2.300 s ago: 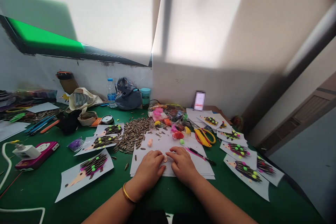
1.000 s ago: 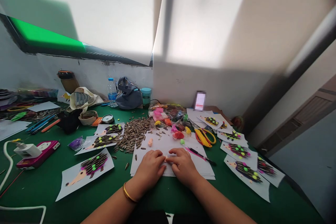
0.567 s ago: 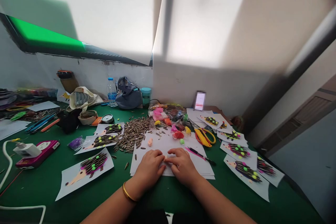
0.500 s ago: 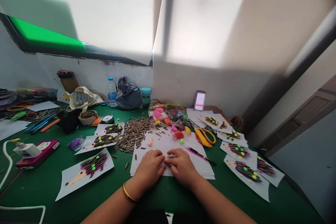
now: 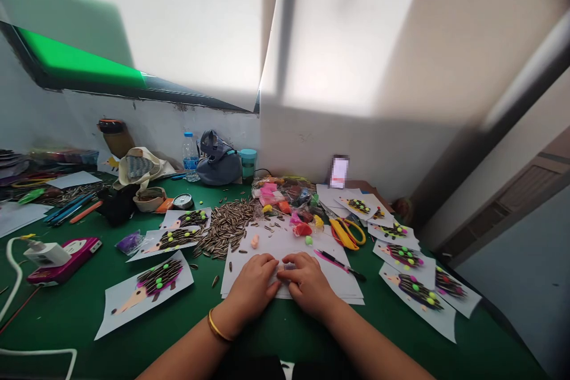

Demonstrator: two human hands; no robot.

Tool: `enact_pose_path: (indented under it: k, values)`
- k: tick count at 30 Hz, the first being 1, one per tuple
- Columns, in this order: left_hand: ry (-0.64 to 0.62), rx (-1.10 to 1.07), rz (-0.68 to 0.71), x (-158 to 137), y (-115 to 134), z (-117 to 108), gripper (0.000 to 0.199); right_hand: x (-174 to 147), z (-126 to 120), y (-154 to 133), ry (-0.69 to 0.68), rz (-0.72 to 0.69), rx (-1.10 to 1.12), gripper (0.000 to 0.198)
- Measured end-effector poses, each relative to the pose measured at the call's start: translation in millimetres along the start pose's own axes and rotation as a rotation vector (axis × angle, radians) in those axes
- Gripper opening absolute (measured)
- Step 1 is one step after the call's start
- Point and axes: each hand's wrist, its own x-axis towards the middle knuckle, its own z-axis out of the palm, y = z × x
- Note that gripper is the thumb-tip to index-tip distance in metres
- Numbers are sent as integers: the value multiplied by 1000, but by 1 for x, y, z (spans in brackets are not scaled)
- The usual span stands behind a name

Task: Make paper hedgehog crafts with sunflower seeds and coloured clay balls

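My left hand point(image 5: 256, 279) and my right hand point(image 5: 308, 280) rest close together on a stack of white paper point(image 5: 338, 288). The fingers of both are curled and pressed together at the fingertips. Whatever lies between them is small and mostly hidden. Just beyond my left hand is a lump of peach modelling clay point(image 5: 255, 241). A green clay ball point(image 5: 309, 240) sits past my right hand. A dark pen point(image 5: 341, 261) lies over a pink strip to the right.
Striped sunflower seeds point(image 5: 229, 219) are heaped behind the paper, near bagged coloured clay point(image 5: 285, 196). Yellow scissors point(image 5: 347, 233) lie at the right. Hedgehog pictures made with seeds flank both sides, such as one hedgehog card point(image 5: 178, 314). A magenta power strip point(image 5: 66, 258) stands left.
My fingertips have shifted slightly over the paper, and the small peach patch between them shows less. Both hands otherwise keep their place.
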Motion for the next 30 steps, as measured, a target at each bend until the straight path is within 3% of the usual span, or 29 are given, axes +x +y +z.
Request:
enact_pose_path:
  k: [8, 14, 30]
  values:
    - [34, -17, -4, -2, -2, 3, 49, 1, -2, -1, 7, 24, -6, 48]
    - [53, -25, 7, -2, -4, 6, 48, 1, -1, -3, -60, -7, -31, 45]
    - [50, -22, -7, -3, -6, 8, 58, 2, -2, -2, -31, 41, 11, 49]
